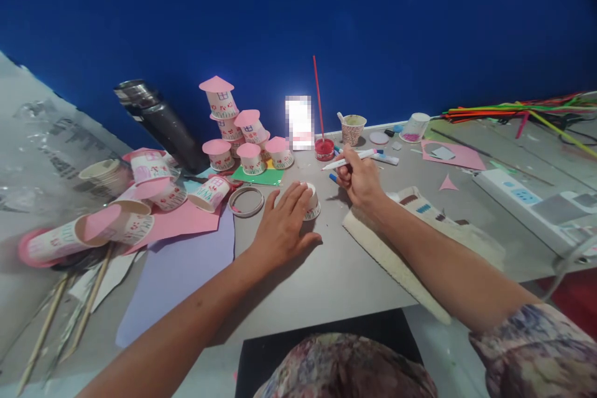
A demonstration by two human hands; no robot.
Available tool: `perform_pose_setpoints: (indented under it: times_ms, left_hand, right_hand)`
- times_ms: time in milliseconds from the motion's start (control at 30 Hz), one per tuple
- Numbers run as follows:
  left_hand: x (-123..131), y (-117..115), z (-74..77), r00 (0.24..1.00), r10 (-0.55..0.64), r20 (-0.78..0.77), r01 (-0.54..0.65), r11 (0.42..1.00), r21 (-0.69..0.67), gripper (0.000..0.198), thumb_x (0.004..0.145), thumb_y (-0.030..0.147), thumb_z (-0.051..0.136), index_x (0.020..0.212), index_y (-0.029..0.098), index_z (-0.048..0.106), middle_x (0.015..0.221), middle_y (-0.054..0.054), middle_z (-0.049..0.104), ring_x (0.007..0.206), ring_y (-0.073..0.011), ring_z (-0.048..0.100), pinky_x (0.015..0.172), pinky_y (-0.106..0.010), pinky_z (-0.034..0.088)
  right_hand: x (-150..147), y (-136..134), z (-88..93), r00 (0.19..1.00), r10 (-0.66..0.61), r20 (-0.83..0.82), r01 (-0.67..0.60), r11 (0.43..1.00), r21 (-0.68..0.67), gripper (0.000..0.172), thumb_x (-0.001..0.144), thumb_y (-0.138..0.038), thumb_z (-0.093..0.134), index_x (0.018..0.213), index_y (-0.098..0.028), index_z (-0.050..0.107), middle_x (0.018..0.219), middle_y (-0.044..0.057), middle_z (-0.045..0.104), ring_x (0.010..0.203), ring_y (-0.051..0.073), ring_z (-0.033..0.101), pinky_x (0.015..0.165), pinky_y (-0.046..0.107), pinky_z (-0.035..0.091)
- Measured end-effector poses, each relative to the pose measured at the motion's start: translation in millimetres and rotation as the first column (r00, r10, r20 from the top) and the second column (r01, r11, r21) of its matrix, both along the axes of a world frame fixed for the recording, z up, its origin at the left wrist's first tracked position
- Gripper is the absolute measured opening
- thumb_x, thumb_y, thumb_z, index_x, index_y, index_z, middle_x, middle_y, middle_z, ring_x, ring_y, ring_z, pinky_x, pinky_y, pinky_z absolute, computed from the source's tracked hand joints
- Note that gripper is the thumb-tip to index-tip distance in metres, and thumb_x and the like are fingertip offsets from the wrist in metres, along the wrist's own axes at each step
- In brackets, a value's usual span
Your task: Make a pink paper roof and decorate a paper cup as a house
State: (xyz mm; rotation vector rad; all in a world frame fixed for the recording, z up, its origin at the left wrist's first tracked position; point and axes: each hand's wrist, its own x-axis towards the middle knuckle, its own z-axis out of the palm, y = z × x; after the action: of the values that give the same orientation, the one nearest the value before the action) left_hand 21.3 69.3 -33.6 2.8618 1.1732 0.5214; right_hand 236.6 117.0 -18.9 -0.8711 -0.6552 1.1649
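Note:
My left hand (286, 221) lies over a small white paper cup (311, 205) with green marks along its rim, its fingers resting on the cup's left side and the thumb apart. In my right hand (361, 177) is a white marker (345, 162), gripped between thumb and fingers, its tip pointing left. Beyond the right hand stand a red pot (324, 149) with a thin red stick and a patterned cup (353, 130). A roll of tape (246, 201) lies left of my left hand. Decorated cups with pink paper roofs (217, 148) stand stacked behind it.
More decorated cups (116, 228) lie at the left on pink and purple paper (181, 267). A black flask (161, 127) leans there. A cloth (396, 261) lies under my right forearm. Farther right are a power strip (522, 205) and coloured pipe cleaners (504, 112).

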Motion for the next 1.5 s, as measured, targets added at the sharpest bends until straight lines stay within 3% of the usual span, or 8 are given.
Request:
perform_pose_setpoints:
  times_ms: [133, 367, 533, 667, 800, 933, 1167, 1500]
  left_hand:
    - [3.0, 23.0, 0.1, 0.998, 0.059, 0.002, -0.059, 0.998, -0.022, 0.096, 0.08, 0.035, 0.085, 0.157, 0.017, 0.032, 0.162, -0.025, 0.045, 0.153, -0.0411, 0.038, 0.126, -0.066, 0.018]
    - [-7.9, 38.1, 10.4, 0.935, 0.181, 0.304, -0.115, 0.968, -0.222, 0.078, 0.082, 0.027, 0.076, 0.152, 0.024, 0.042, 0.145, -0.016, 0.048, 0.137, -0.035, 0.051, 0.112, -0.056, 0.047]
    - [-14.0, 31.4, 8.1, 0.784, 0.258, 0.565, -0.019, 0.919, -0.393, 0.079, 0.079, 0.027, 0.076, 0.15, 0.03, 0.041, 0.148, -0.013, 0.049, 0.136, -0.032, 0.054, 0.112, -0.053, 0.05]
    - [-14.3, 29.4, 3.5, 0.688, 0.276, 0.672, 0.117, 0.871, -0.477, 0.073, 0.079, 0.023, 0.076, 0.145, 0.03, 0.046, 0.149, -0.013, 0.055, 0.136, -0.0313, 0.059, 0.118, -0.055, 0.046]
    - [-13.2, 29.4, -2.5, 0.613, 0.268, 0.743, 0.228, 0.841, -0.491, 0.076, 0.076, 0.013, 0.07, 0.147, 0.028, 0.046, 0.152, -0.012, 0.055, 0.144, -0.0305, 0.054, 0.125, -0.055, 0.039]
    - [-11.0, 27.3, -5.9, 0.592, 0.241, 0.769, 0.293, 0.825, -0.483, 0.08, 0.071, 0.008, 0.063, 0.148, 0.028, 0.046, 0.155, -0.011, 0.053, 0.148, -0.03, 0.05, 0.127, -0.053, 0.038]
    - [-10.3, 22.1, -3.0, 0.56, 0.255, 0.788, 0.307, 0.82, -0.483, 0.082, 0.07, 0.007, 0.061, 0.148, 0.026, 0.045, 0.156, -0.012, 0.051, 0.15, -0.0303, 0.048, 0.128, -0.052, 0.036]
    - [-9.7, 24.1, -2.7, 0.53, 0.26, 0.807, 0.385, 0.774, -0.503, 0.075, 0.074, 0.011, 0.069, 0.141, 0.026, 0.04, 0.156, -0.015, 0.05, 0.15, -0.0293, 0.048, 0.126, -0.051, 0.04]
  right_hand:
    - [-2.3, -2.0, 0.2, 1.0, 0.026, 0.009, -0.026, 0.999, -0.027, 0.049, 0.076, -0.06, 0.088, 0.069, -0.019, 0.061, 0.045, -0.008, 0.047, 0.038, 0.004, 0.033, 0.034, 0.016, 0.025]
    - [1.1, -3.3, 6.9, 0.998, 0.054, -0.029, -0.055, 0.998, -0.034, 0.048, 0.066, -0.049, 0.096, 0.072, -0.02, 0.058, 0.053, -0.007, 0.057, 0.042, 0.004, 0.038, 0.035, 0.014, 0.027]
    - [0.1, -7.1, 8.4, 0.995, 0.084, -0.052, -0.087, 0.995, -0.044, 0.05, 0.06, -0.049, 0.098, 0.07, -0.02, 0.059, 0.053, -0.007, 0.055, 0.043, 0.004, 0.037, 0.036, 0.015, 0.027]
    - [-2.9, -19.2, 12.2, 0.998, 0.036, 0.053, -0.037, 0.999, 0.011, 0.047, 0.063, -0.055, 0.096, 0.074, -0.021, 0.066, 0.054, -0.005, 0.055, 0.045, 0.006, 0.04, 0.039, 0.018, 0.031]
    - [-3.4, -36.0, 17.5, 0.954, -0.036, 0.299, -0.002, 0.992, 0.125, 0.031, 0.078, -0.052, 0.088, 0.082, -0.026, 0.073, 0.059, -0.002, 0.06, 0.051, 0.012, 0.049, 0.045, 0.025, 0.04]
    - [-2.2, -47.6, 21.3, 0.83, -0.139, 0.54, 0.021, 0.976, 0.218, 0.02, 0.085, -0.049, 0.081, 0.08, -0.03, 0.076, 0.065, 0.002, 0.067, 0.055, 0.019, 0.06, 0.048, 0.032, 0.045]
    - [1.0, -55.2, 23.3, 0.661, -0.293, 0.691, 0.042, 0.934, 0.356, 0.016, 0.091, -0.044, 0.074, 0.079, -0.034, 0.076, 0.07, 0.004, 0.071, 0.056, 0.023, 0.063, 0.052, 0.039, 0.051]
    - [-0.6, -57.7, 22.8, 0.714, -0.296, 0.634, 0.084, 0.936, 0.342, 0.02, 0.095, -0.049, 0.07, 0.083, -0.033, 0.076, 0.073, 0.004, 0.072, 0.055, 0.022, 0.064, 0.05, 0.039, 0.052]
